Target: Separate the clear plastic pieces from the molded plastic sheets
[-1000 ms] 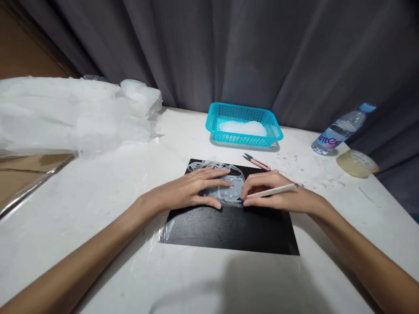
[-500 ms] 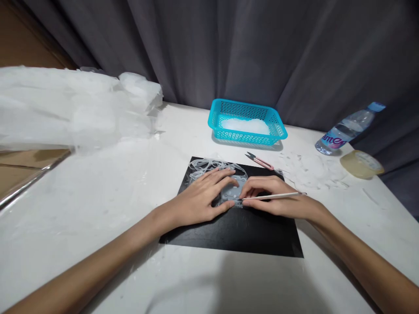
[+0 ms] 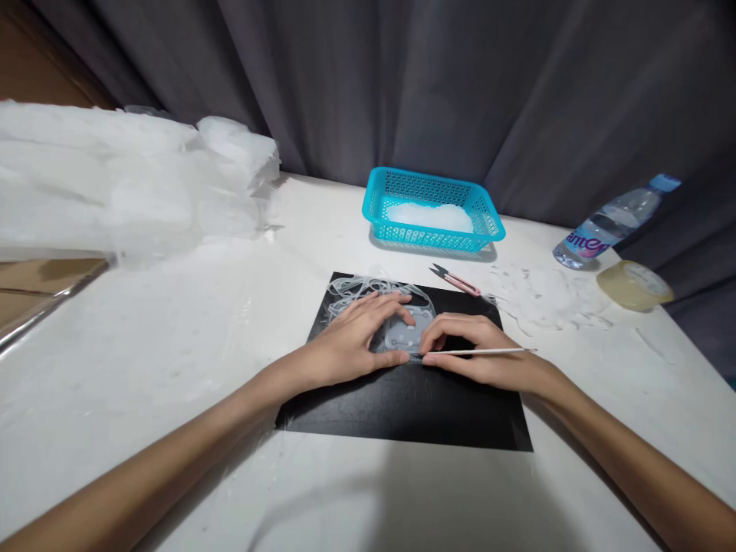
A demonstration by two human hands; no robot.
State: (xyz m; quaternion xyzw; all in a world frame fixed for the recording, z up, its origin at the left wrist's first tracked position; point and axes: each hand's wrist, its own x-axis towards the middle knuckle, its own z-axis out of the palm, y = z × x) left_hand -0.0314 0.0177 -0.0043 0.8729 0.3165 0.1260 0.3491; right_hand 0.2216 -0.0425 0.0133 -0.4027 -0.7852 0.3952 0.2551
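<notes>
My left hand lies spread on a translucent grey moulded sheet piece, fingertips along its left and upper part and thumb at its lower edge. Pinched in my right hand is a slim white stick-like tool, lying nearly level, with its working tip at the piece's lower right edge. Fingers partly hide the tip, so its kind is unclear. Beneath both hands is a black mat. Tangled clear strips sit behind my left fingers on the mat.
Pink-handled thread snips lie behind the mat. A blue basket holds white material. White scraps, a water bottle and a tape roll are at right. A bulky pile of translucent white sheets fills the left back.
The stick-like tool has tipped from a slant to nearly level in my right hand. My left index finger has shifted slightly, and more of the grey piece shows. The view has moved a little.
</notes>
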